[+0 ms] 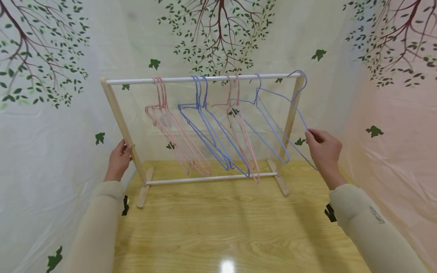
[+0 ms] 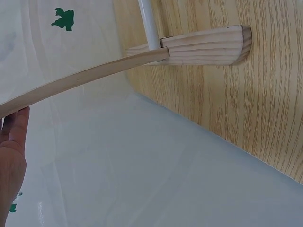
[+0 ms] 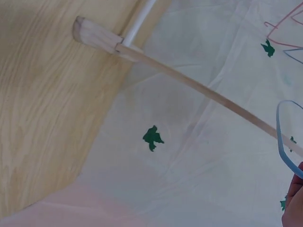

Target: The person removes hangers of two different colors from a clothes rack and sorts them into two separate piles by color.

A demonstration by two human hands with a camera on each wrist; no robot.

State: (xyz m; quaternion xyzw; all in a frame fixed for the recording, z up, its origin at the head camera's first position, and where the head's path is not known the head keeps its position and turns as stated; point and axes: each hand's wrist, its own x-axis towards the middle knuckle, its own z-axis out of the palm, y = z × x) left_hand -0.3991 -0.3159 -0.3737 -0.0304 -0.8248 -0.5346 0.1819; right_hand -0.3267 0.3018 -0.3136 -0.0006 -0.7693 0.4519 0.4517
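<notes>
– how's the rack [image 1: 133, 81] standing?
– upright. the left hand [image 1: 117, 161] grips its left post [image 1: 116, 110]; a firm hold steadies it.
– the blue hanger [image 1: 300, 115]?
– at the rail's [image 1: 177, 79] right end, overlapping its blue neighbour [image 1: 272, 126]; ease it gently. the right hand [image 1: 325, 149] pinches its shoulder.
– its hook [image 1: 306, 80]?
– can't tell if it's over the rail; check before letting go.
</notes>
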